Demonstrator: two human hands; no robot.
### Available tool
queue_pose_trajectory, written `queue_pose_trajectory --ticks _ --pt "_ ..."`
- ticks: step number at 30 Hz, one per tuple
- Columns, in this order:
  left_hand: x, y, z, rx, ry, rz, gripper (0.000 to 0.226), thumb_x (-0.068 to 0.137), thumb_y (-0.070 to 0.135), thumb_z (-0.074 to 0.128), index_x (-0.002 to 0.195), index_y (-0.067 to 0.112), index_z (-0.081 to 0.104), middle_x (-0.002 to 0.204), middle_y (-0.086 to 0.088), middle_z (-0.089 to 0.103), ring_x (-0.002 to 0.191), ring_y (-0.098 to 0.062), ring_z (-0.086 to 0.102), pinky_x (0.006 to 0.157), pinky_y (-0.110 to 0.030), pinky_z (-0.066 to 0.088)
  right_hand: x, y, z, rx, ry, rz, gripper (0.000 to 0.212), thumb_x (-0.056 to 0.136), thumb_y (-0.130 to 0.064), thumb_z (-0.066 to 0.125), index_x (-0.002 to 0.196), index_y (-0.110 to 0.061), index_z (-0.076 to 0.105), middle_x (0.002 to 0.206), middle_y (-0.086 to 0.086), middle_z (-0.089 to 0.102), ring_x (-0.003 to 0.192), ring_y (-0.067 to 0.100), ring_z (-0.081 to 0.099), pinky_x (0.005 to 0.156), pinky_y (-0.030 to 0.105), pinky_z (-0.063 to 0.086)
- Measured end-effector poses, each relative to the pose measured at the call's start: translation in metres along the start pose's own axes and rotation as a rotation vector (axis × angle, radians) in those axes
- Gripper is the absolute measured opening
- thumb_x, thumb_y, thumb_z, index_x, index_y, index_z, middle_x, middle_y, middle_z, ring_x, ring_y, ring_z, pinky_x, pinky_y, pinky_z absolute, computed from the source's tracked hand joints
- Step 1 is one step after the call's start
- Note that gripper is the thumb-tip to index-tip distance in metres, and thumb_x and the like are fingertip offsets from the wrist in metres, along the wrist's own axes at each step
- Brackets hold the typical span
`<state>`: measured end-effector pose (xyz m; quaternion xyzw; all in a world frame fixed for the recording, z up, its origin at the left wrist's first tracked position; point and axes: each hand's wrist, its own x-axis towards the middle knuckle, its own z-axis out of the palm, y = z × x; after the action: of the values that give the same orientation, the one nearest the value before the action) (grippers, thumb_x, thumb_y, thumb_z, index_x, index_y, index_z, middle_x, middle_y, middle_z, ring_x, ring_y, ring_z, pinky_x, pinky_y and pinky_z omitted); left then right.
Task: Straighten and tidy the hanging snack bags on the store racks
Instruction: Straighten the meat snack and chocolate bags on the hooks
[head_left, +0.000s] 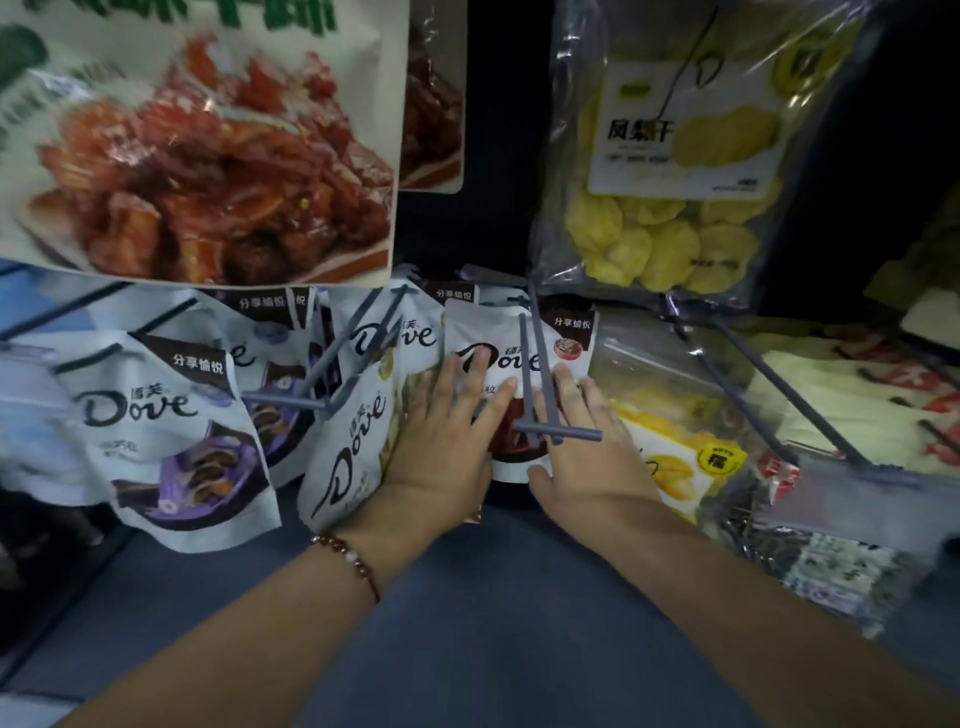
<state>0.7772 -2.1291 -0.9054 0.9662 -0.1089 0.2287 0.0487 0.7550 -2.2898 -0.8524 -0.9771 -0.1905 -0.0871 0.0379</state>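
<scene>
Two hands, the left hand (447, 441) and the right hand (587, 447), are showing amid the racks. At least five white Dove bags (166, 431) are hanging in the lower row, some partly hidden. One clear bag of yellow dried fruit (670, 171) is hanging above, two meat-picture bags (208, 140) are hanging at upper left, and one beaded bracelet (348, 561) is circling the left wrist.

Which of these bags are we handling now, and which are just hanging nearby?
In hand:
red Dove bag
left hand
right hand
grey hook

Nearby only:
purple Dove bag
dried pineapple bag
meat snack bag
</scene>
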Motion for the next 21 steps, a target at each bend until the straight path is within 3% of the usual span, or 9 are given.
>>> queue_pose_trajectory --ticks 2,4,7,9,11,14,17,20,21 --pt "-0.006 -0.004 0.004 -0.009 0.002 0.024 0.086 0.073 0.023 0.075 0.149 0.023 0.033 0.160 -0.017 0.015 0.146 -0.041 0.018 0.118 -0.054 0.016 -0.003 0.001 0.004 0.170 0.063 0.032 0.076 0.091 -0.024 0.057 0.154 -0.020 0.014 0.163 -0.002 -0.002 0.149 0.023 0.006 0.120 0.036 0.018" --pt "-0.016 -0.004 0.007 -0.117 -0.028 -0.005 0.079 0.087 0.027 0.061 0.154 0.030 0.018 0.162 -0.010 -0.013 0.150 -0.032 -0.005 0.121 -0.049 0.009 -0.007 0.000 0.013 0.424 0.155 0.131 0.076 0.086 -0.022 0.063 0.152 -0.027 0.024 0.163 -0.008 0.001 0.147 0.017 0.016 0.115 0.029 0.024" --pt "-0.034 0.002 0.010 -0.518 -0.008 -0.100 0.069 0.092 0.029 0.059 0.149 0.037 0.021 0.161 0.008 -0.020 0.151 -0.020 -0.002 0.119 -0.045 0.022 -0.012 -0.012 0.023 0.898 0.142 0.270 0.072 0.083 -0.015 0.065 0.145 -0.036 0.032 0.158 -0.006 0.025 0.139 0.005 0.032 0.103 0.018 0.030" --pt "-0.038 0.010 0.014 -0.771 -0.039 -0.137 0.071 0.091 0.024 0.062 0.148 0.041 0.023 0.160 0.018 -0.017 0.150 -0.008 -0.004 0.120 -0.042 0.023 -0.011 -0.019 0.023 1.271 0.158 0.306 0.057 0.084 -0.002 0.062 0.129 -0.032 0.046 0.127 0.000 0.060 0.107 -0.005 0.059 0.083 0.008 0.044" --pt "-0.035 0.017 0.017 -0.924 -0.053 -0.195 0.079 0.090 0.021 0.065 0.150 0.045 0.018 0.159 0.023 -0.016 0.147 0.000 -0.011 0.121 -0.043 0.017 -0.009 -0.024 0.019 1.444 0.183 0.333 0.049 0.086 0.006 0.058 0.125 -0.022 0.050 0.106 -0.003 0.067 0.084 -0.009 0.063 0.067 0.004 0.044" --pt "-0.033 0.022 0.012 -1.027 -0.094 -0.253 0.083 0.091 0.021 0.065 0.149 0.051 0.015 0.159 0.026 -0.013 0.145 0.005 -0.011 0.122 -0.041 0.015 -0.009 -0.023 0.019 1.498 0.195 0.313 0.048 0.086 0.007 0.057 0.128 -0.015 0.051 0.099 -0.008 0.069 0.081 -0.008 0.064 0.065 0.004 0.045" --pt "-0.038 0.024 -0.008 -1.062 -0.146 -0.216 0.074 0.091 0.024 0.062 0.143 0.059 0.022 0.161 0.020 0.004 0.146 0.005 0.005 0.121 -0.037 0.021 -0.017 -0.021 0.027 1.337 0.148 0.349 0.054 0.083 -0.005 0.060 0.129 -0.032 0.049 0.119 -0.001 0.065 0.102 -0.001 0.062 0.074 0.009 0.049" --pt "-0.058 0.023 -0.038 -0.822 -0.257 -0.032 0.065 0.094 0.030 0.057 0.146 0.051 0.025 0.160 0.022 0.010 0.142 0.010 0.012 0.115 -0.019 0.021 -0.030 -0.018 0.033 0.997 0.092 0.294 0.079 0.081 -0.027 0.062 0.148 -0.044 0.024 0.159 -0.003 0.023 0.145 0.006 0.022 0.112 0.026 0.034" --pt "-0.068 0.020 -0.045 -0.658 -0.269 0.034 0.062 0.095 0.035 0.054 0.148 0.048 0.024 0.161 0.021 0.007 0.143 0.008 0.011 0.113 -0.016 0.021 -0.036 -0.017 0.034 0.949 0.061 0.242 0.085 0.086 -0.027 0.062 0.152 -0.043 0.012 0.163 -0.010 0.005 0.146 0.000 0.006 0.114 0.018 0.023"
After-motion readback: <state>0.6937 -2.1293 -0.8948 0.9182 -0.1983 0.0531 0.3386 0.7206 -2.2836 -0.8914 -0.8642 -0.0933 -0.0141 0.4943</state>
